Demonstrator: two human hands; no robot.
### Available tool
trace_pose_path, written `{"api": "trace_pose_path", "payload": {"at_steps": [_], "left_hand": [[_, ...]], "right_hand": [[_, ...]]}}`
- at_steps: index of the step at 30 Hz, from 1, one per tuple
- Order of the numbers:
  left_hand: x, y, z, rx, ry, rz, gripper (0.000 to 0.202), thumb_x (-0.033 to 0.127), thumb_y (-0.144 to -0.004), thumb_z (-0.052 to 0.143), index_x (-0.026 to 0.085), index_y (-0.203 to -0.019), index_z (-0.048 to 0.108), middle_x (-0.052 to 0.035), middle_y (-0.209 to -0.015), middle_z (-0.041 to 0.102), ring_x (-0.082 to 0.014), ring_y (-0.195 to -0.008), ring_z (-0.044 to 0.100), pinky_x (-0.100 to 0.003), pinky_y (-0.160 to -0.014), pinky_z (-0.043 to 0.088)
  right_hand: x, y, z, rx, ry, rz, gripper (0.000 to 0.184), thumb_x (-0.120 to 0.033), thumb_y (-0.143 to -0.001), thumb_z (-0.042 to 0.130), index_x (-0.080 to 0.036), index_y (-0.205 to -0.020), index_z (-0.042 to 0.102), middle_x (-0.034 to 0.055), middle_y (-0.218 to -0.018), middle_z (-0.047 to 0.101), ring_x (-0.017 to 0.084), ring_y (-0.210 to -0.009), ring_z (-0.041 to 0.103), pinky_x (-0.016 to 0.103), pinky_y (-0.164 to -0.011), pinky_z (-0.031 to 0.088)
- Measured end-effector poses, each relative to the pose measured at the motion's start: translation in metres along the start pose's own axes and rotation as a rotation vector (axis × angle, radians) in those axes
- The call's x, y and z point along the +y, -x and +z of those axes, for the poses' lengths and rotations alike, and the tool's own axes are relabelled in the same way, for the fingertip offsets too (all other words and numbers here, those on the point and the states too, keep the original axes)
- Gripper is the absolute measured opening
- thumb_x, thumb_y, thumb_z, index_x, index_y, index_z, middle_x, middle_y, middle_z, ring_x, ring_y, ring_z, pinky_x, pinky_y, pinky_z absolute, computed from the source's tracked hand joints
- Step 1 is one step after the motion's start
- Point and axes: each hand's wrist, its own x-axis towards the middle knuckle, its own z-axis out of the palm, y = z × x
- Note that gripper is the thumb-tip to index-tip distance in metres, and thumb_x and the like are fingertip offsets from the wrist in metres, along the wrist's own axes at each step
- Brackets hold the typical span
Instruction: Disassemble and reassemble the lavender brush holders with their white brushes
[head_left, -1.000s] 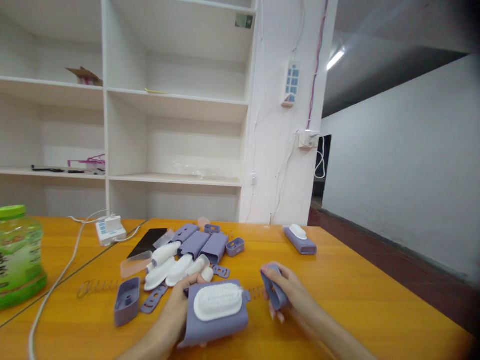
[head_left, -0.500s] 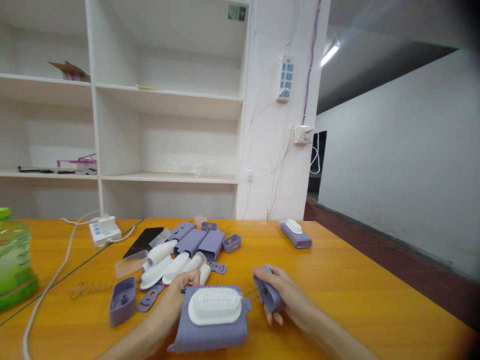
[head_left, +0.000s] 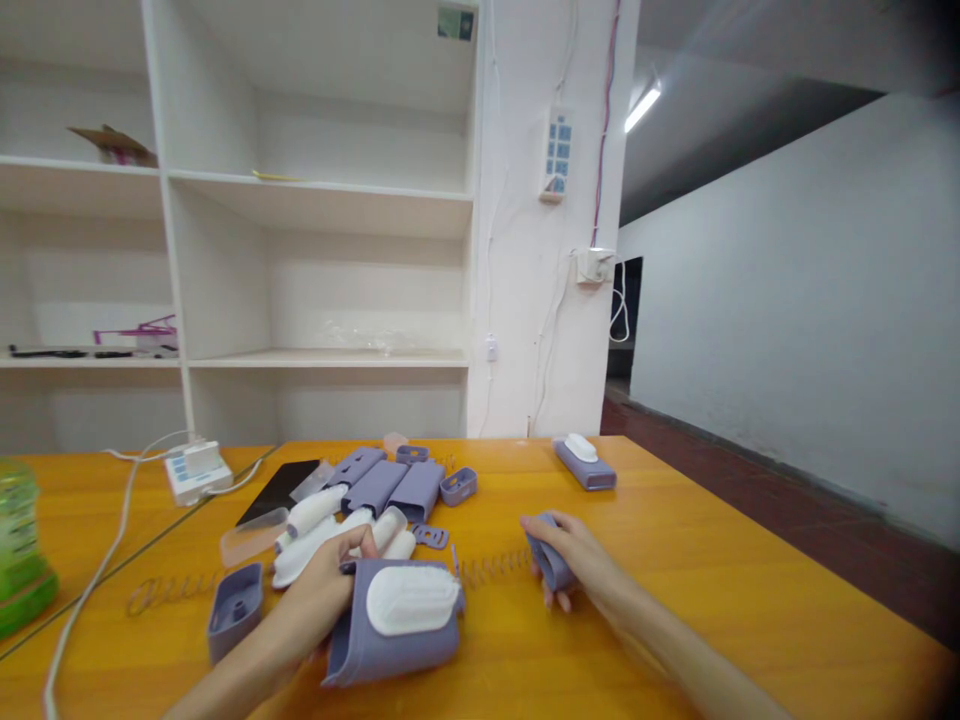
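Observation:
My left hand (head_left: 330, 585) is closed around the side of a flat purple casing (head_left: 397, 650), which has a white oval brush (head_left: 412, 600) on its face. My right hand (head_left: 581, 560) grips a small purple end cap (head_left: 551, 560) to the right of it. A thin coil spring (head_left: 491, 570) stretches across the gap between casing and cap. Whether its ends are fastened cannot be made out. Just beyond my left hand lie several white brush pieces (head_left: 304, 555) and purple casings (head_left: 416, 490).
An open purple cap (head_left: 236, 605) and a loose spring (head_left: 169, 592) lie at the left. A power strip (head_left: 196, 472) with a white cable and a green bottle (head_left: 22, 550) stand farther left. Another casing with a brush (head_left: 586, 466) rests at the back right. White shelves (head_left: 322, 357) rise behind.
The gap between my hands has widened, with more of the spring showing. The casing has shifted left and tilted, its open left end now visible. The whole view has shifted slightly.

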Motion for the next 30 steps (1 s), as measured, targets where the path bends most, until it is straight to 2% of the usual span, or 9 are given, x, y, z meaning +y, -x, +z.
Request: {"api": "trace_pose_path", "payload": {"at_steps": [5,9,11,14,17,19,22,25,30], "left_hand": [[0.003,-0.004,-0.01,-0.004,-0.076,-0.035,0.028,0.033,-0.069,0.073,0.023,-0.077,0.048,0.0097,-0.049,0.055,-0.0061,-0.033,0.039,-0.013,-0.034,0.02],[0.002,-0.001,0.0,-0.05,-0.082,-0.048,0.032,0.04,-0.073,0.069,0.025,-0.087,0.045,0.009,-0.048,0.057,-0.01,-0.027,0.046,-0.013,-0.026,0.026],[0.0,0.003,0.01,-0.103,-0.043,-0.044,0.034,0.041,-0.075,0.068,0.026,-0.091,0.043,0.0063,-0.053,0.063,-0.0126,-0.029,0.052,-0.016,-0.026,0.034],[-0.003,0.013,0.025,-0.129,-0.026,0.006,0.029,0.038,-0.079,0.065,0.026,-0.096,0.045,0.0055,-0.063,0.065,-0.0111,-0.031,0.05,-0.017,-0.028,0.036],[-0.003,0.025,0.032,-0.063,-0.094,0.149,0.037,0.023,-0.072,0.065,0.025,-0.107,0.055,0.0035,-0.07,0.065,-0.0157,-0.048,0.059,-0.02,-0.04,0.043],[-0.003,0.033,0.034,-0.029,-0.132,0.24,0.052,0.013,-0.061,0.065,0.025,-0.112,0.062,0.002,-0.071,0.065,-0.0213,-0.065,0.064,-0.023,-0.055,0.047],[-0.003,0.042,0.037,-0.036,-0.146,0.242,0.065,0.009,-0.054,0.064,0.028,-0.116,0.066,0.0018,-0.072,0.066,-0.0261,-0.076,0.064,-0.026,-0.067,0.046],[-0.009,0.044,0.044,-0.072,-0.094,0.199,0.069,0.009,-0.053,0.062,0.028,-0.12,0.064,0.0011,-0.074,0.068,-0.0267,-0.078,0.064,-0.027,-0.07,0.046],[-0.025,0.037,0.063,-0.073,0.106,0.149,0.071,0.012,-0.065,0.056,0.02,-0.135,0.045,-0.0034,-0.085,0.075,-0.0229,-0.074,0.067,-0.029,-0.071,0.049]], "right_hand": [[0.0,-0.011,-0.018,0.159,0.105,-0.066,0.048,-0.063,-0.078,0.068,-0.02,-0.097,0.057,0.0032,-0.072,0.071,0.02,-0.05,0.07,0.023,-0.031,0.048],[0.002,-0.012,-0.017,0.288,0.184,-0.184,0.065,-0.066,-0.08,0.063,-0.017,-0.124,0.057,0.0127,-0.116,0.07,0.027,-0.096,0.073,0.033,-0.066,0.065],[-0.001,-0.007,-0.011,0.336,0.235,-0.255,0.074,-0.064,-0.08,0.066,-0.016,-0.135,0.053,0.0148,-0.134,0.061,0.032,-0.118,0.064,0.042,-0.094,0.059],[-0.011,0.013,0.002,0.363,0.368,-0.418,0.07,-0.055,-0.081,0.072,-0.019,-0.138,0.055,0.0128,-0.149,0.049,0.034,-0.141,0.044,0.047,-0.122,0.03],[-0.022,0.04,0.022,0.267,0.596,-0.631,0.049,-0.049,-0.092,0.063,-0.023,-0.133,0.061,0.0119,-0.143,0.054,0.032,-0.134,0.05,0.046,-0.118,0.035],[-0.024,0.056,0.04,0.126,0.615,-0.652,0.05,-0.05,-0.093,0.062,-0.026,-0.136,0.059,0.0108,-0.143,0.055,0.032,-0.132,0.053,0.045,-0.114,0.041],[-0.018,0.071,0.066,-0.106,0.622,-0.596,0.1,-0.059,-0.07,0.084,-0.023,-0.153,0.04,0.0152,-0.152,0.046,0.038,-0.139,0.046,0.05,-0.117,0.036],[-0.007,0.071,0.081,-0.167,0.594,-0.544,0.135,-0.062,-0.051,0.092,-0.019,-0.159,0.024,0.02,-0.159,0.035,0.042,-0.145,0.035,0.054,-0.121,0.027],[0.005,0.063,0.085,-0.133,0.426,-0.39,0.128,-0.053,-0.063,0.088,-0.017,-0.16,0.013,0.0216,-0.161,0.029,0.04,-0.147,0.033,0.054,-0.12,0.026]]}}
